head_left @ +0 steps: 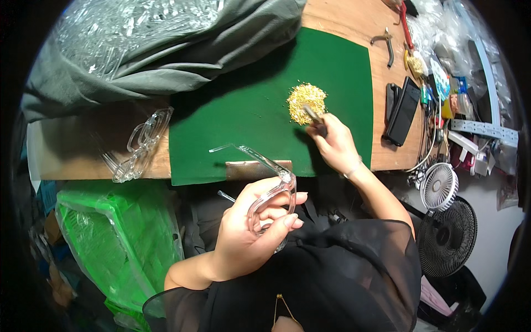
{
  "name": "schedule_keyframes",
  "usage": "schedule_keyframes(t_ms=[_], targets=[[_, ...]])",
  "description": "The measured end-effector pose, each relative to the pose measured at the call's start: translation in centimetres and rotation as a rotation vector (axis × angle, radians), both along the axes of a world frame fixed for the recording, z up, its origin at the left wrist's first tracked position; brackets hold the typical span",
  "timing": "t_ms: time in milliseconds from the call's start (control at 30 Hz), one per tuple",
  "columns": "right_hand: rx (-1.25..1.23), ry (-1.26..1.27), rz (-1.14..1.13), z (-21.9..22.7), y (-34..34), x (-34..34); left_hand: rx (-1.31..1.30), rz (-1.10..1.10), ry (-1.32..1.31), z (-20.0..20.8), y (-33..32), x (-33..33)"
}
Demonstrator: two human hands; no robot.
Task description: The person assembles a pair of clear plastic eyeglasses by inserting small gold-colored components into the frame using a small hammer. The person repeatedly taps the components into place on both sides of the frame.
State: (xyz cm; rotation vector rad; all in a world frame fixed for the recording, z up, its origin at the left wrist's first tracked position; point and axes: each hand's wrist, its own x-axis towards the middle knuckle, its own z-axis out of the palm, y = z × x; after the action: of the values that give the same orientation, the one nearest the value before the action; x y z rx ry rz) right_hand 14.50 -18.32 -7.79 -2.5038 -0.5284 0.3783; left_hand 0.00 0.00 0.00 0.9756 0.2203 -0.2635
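Note:
My left hand (243, 227) grips a clear plastic eyeglass frame (271, 193) by its rims, held up in front of my body near the table's front edge. One temple arm of the frame stretches away over the green mat (232, 122). In my right hand (334, 143) is a slim grey metal tool (313, 114) that looks like tweezers. Its tip reaches into a pile of tiny gold-coloured pieces (307, 99) on the mat; my fingers partly cover the tool.
Several clear frames (141, 144) lie stacked at the left. Behind them, grey cloth (232, 50) holds many more. Pliers (389, 47), a black phone (402, 110) and cables sit at the right, above two fans (440, 187). A green crate (110, 238) stands below left.

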Motion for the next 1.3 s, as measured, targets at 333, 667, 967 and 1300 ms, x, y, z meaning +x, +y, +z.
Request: schedule_keyframes(t_ms=[333, 667, 967, 1300], targets=[[0.7, -0.166, 0.44, 8.9, 2.6, -3.4, -0.166, -0.018, 0.042, 1.0, -0.7, -0.2], [0.793, -0.317, 0.535, 7.5, 2.1, -3.3, -0.131, -0.141, -0.038, 0.3, -0.6, -0.3], [0.832, -0.189, 0.465, 7.5, 2.2, -3.4, -0.096, -0.258, -0.002, 0.6, 0.2, 0.1], [0.866, -0.067, 0.515, 7.7, 2.0, -2.8, -0.054, -0.288, -0.028, 0.8, 0.2, 0.1]])
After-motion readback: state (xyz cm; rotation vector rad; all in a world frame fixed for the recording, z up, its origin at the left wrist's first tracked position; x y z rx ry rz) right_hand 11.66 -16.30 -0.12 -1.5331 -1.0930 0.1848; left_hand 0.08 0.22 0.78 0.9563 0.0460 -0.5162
